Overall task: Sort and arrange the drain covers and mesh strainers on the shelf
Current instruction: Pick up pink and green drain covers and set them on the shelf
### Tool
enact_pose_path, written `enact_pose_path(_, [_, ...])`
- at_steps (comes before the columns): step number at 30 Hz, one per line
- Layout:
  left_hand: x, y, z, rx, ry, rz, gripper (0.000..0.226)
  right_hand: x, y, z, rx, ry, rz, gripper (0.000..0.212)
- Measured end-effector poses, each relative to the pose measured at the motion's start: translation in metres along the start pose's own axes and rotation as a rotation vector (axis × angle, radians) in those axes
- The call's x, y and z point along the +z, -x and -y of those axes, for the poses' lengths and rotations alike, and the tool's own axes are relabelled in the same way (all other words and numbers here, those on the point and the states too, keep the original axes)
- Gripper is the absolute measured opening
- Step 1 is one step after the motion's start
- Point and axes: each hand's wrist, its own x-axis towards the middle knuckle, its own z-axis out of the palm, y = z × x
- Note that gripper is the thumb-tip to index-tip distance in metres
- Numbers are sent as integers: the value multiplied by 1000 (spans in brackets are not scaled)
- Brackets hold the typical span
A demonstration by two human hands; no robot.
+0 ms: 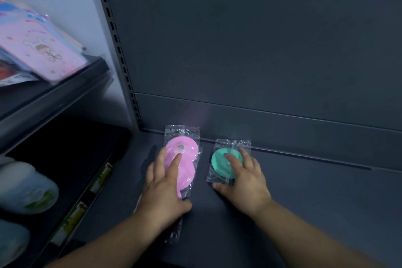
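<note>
Pink bagged drain covers (187, 148) lie lower centre under the left hand (164, 187), its fingers flat and straight; the right hand (247, 183), fingers spread, presses the green bagged drain cover (219, 164) just beside them on the dark shelf (315, 198).

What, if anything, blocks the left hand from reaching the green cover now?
Probably nothing, so yes: the left hand rests on the pink covers right beside the green cover, with only bare shelf between. The right hand lies over part of it, though.
</note>
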Motion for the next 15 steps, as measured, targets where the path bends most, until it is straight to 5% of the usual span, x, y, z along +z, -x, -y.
enact_pose_path(5, [6,1,3,67,97,-14,100,9,-4,-11,-117,57,80,53])
enact_pose_path(15, [15,7,-39,7,-213,-68,91,-12,15,-43,-152,33,82,66])
